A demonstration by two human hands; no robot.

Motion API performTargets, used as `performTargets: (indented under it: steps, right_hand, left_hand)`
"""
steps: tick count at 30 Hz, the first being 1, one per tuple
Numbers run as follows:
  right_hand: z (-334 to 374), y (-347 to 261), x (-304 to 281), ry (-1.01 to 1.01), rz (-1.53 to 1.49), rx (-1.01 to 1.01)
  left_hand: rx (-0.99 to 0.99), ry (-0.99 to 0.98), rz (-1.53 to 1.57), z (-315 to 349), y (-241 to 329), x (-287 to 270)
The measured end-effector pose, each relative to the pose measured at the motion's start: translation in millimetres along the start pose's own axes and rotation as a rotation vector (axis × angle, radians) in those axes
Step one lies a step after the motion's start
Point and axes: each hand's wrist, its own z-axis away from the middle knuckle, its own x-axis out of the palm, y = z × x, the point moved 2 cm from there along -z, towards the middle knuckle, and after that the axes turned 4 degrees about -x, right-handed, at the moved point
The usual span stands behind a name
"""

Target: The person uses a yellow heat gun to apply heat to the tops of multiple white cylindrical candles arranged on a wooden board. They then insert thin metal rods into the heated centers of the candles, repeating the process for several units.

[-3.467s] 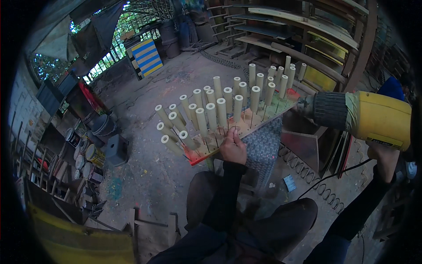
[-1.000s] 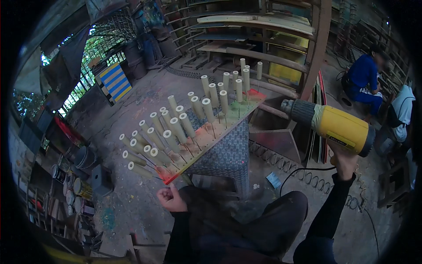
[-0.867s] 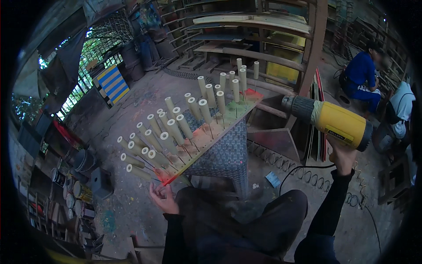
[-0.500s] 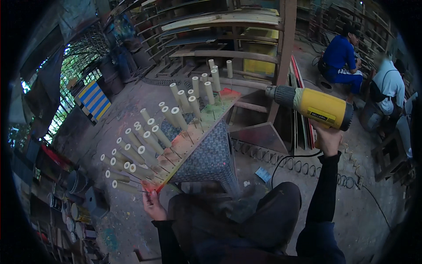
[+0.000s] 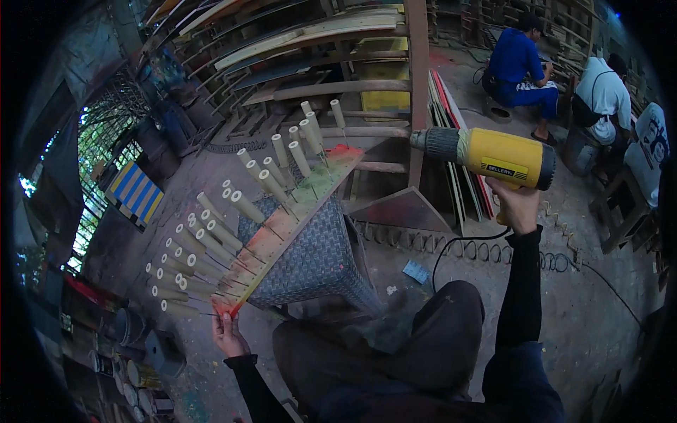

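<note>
My right hand (image 5: 517, 206) grips the handle of a yellow heat gun (image 5: 479, 150), whose dark nozzle points left toward the far end of a board. This narrow board (image 5: 285, 227), stained red, orange and green, lies slantwise on a woven grey stool (image 5: 303, 264). Many pale hollow cylinders (image 5: 243, 206) stand on thin metal pins rising from it, leaning outward at the near left. At the board's near red corner, my left hand (image 5: 229, 337) has its fingers closed on the edge. A gap separates the nozzle from the nearest cylinders.
A wooden rack (image 5: 338, 88) with planks stands behind. Boards (image 5: 460, 141) lean beside its post. A coiled hose (image 5: 437, 243) and black cord cross the floor. Cans and buckets (image 5: 130, 328) crowd the left; two people (image 5: 520, 67) sit at the far right.
The view has shifted, so the rack and the seated people appear farther left. My left hand and the board's near end sit slightly farther left; both hands keep their holds.
</note>
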Motion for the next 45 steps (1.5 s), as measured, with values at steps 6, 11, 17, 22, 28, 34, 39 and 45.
performTargets:
  steps: [6,11,17,22,28,34,39,45]
  right_hand:
    - [-8,-3,4,-0.02,0.024,0.034]
    - [-21,2,13,-0.043,-0.06,0.031]
    - [-28,8,24,-0.046,-0.072,0.085]
    - [-21,0,20,-0.062,-0.095,0.061]
    - [-9,-9,25,-0.036,-0.122,-0.013]
    - [4,-6,21,-0.109,-0.109,0.138]
    - [21,-13,30,-0.114,-0.133,0.084]
    - [37,-13,33,-0.1,-0.125,0.14]
  left_hand:
    - [-0.045,-0.043,-0.006,-21,1,-17]
    - [-0.078,-0.088,0.021,-36,3,-18]
    - [-0.089,-0.167,0.028,-56,3,-31]
    - [-0.123,-0.222,0.039,-72,1,-34]
    - [-0.16,-0.23,0.051,-92,-3,-44]
    - [-0.226,-0.217,0.009,-84,-4,-36]
    - [-0.231,-0.179,-0.015,-72,-5,-22]
    - [-0.223,-0.152,0.016,-67,-13,-15]
